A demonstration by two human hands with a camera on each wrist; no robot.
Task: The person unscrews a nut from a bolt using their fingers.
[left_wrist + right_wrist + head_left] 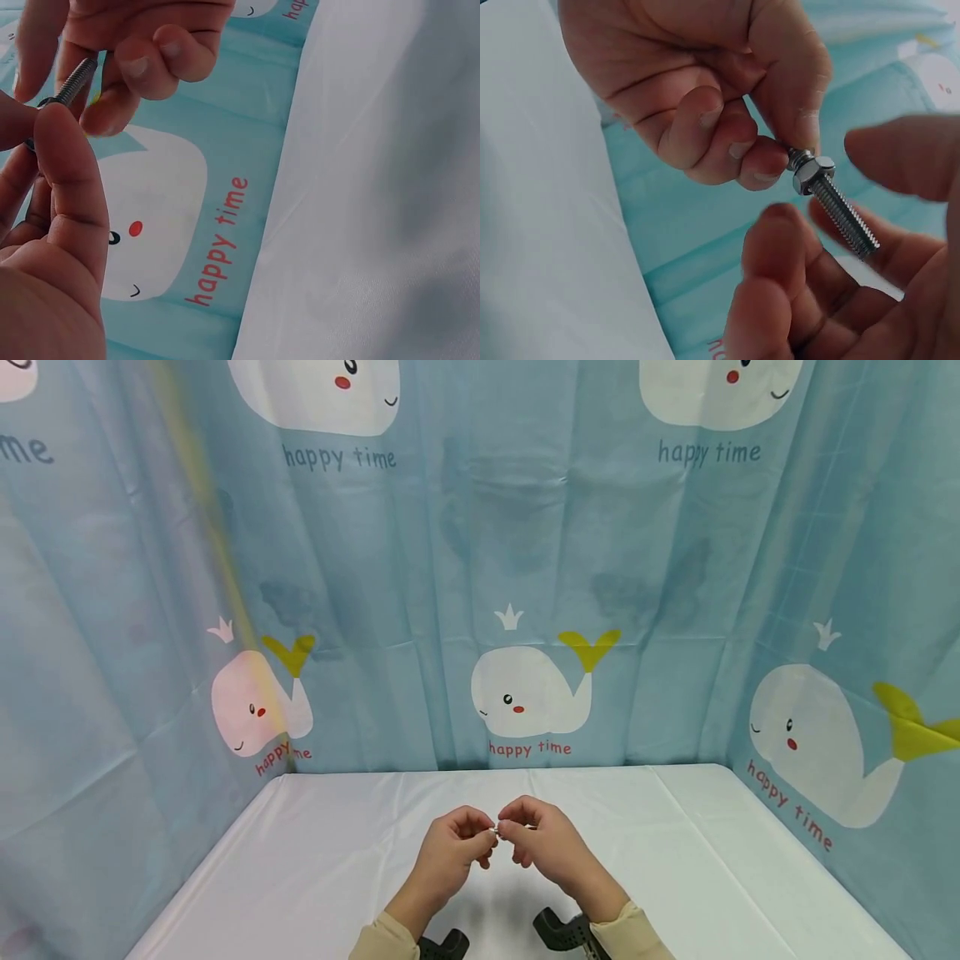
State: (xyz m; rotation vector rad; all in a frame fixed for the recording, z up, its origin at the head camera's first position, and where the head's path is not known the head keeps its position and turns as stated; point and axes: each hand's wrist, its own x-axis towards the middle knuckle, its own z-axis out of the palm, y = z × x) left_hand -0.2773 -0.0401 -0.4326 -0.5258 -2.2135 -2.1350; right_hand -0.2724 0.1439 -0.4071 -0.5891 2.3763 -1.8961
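My left hand (pixel 448 850) pinches a metal bolt (pixel 845 216) near one end between thumb and fingertips. A hex nut (pixel 810 177) sits on the bolt close to those fingertips, with ring-like metal parts just behind it. Beyond the nut the threaded shank sticks out bare. My right hand (pixel 553 845) is around the free end, its thumb standing apart from its fingers in the right wrist view. In the left wrist view the shank's tip overlaps the right fingers. Whatever part of the bolt lies inside the left grip is hidden.
Both hands are above a white-covered table (pixel 315 860). Blue curtains (pixel 420 552) printed with whales and "happy time" surround it at the back and sides. Black wrist devices (pixel 558 931) show below the hands, beside beige sleeves (pixel 633 935).
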